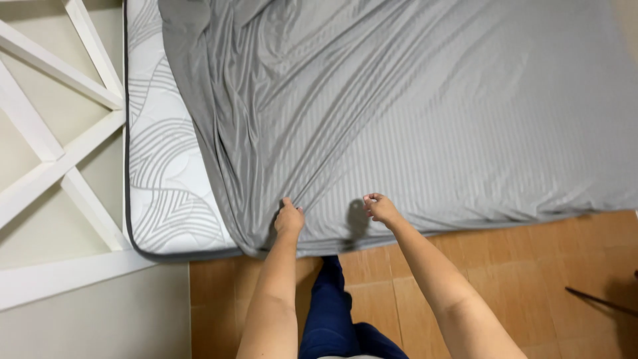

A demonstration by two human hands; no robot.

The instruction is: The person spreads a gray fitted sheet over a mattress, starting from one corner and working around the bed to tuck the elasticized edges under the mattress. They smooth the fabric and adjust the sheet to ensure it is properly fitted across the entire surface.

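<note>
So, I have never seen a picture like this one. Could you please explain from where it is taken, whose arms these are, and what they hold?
There is no machine here. A camera worn on a person's head looks straight down, so the two bare arms coming from the bottom edge are that person's own. Below them is a white quilted mattress with grey wavy lines, partly covered by a grey striped bed sheet. The left hand pinches a fold of the sheet near its lower edge in a closed grip. The right hand is beside it with fingers curled; whether it grips the cloth I cannot tell. The brown tiled floor and the person's dark blue trouser leg show below, and a white wooden frame with crossed bars is at the left.
</note>
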